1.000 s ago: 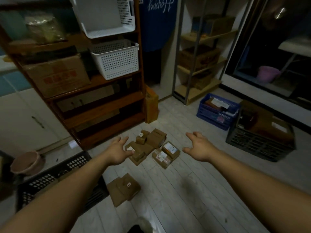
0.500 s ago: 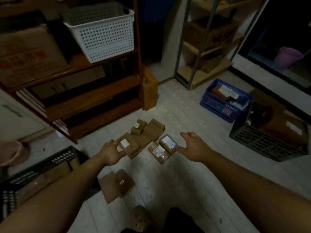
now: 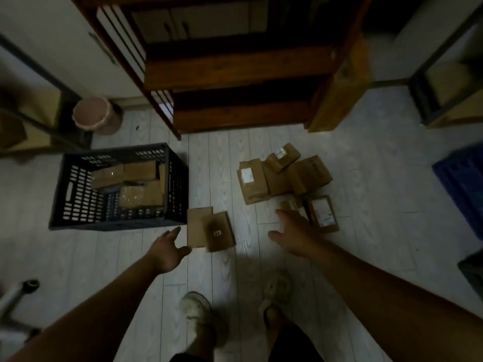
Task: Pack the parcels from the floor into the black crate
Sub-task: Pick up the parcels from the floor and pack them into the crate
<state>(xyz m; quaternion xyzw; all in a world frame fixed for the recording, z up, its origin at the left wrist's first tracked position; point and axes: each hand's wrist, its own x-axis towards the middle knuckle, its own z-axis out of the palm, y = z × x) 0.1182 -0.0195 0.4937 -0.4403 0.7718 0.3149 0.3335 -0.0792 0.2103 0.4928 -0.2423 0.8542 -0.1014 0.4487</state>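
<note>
"Brown cardboard parcels [image 3: 285,176]: where do they lie, taking the black slatted plastic crate [image 3: 75,202] as the mark?"

"Most sit in a loose cluster on the pale plank floor [image 3: 366,165], well to the right of the crate, and several overlap. Two flat parcels [image 3: 200,227] lie one over the other just beside the crate's near right corner. The packed parcels [image 3: 130,178] are inside the crate, towards its far and right walls."

"And the left hand [image 3: 167,250]?"

"It is off the crate's near right corner, fingers loose and spread, grasping nothing. The thumb comes right up to the near corner of the two flat parcels. I cannot tell if it touches."

"The right hand [image 3: 292,233]?"

"Further right of the crate, at the near edge of the cluster. Its fingers are straight and parted and carry nothing. The fingertips are beside a white-labelled parcel [image 3: 322,214]; contact is unclear in the dim light."

"What else is around the crate?"

"Beyond it stands a dark wooden shelf unit [image 3: 235,74], with a pink round bin [image 3: 92,116] off the far left corner. A blue crate [image 3: 462,184] shows far to the right. The person's two feet in pale shoes [image 3: 198,309] stand nearer than the crate."
</note>
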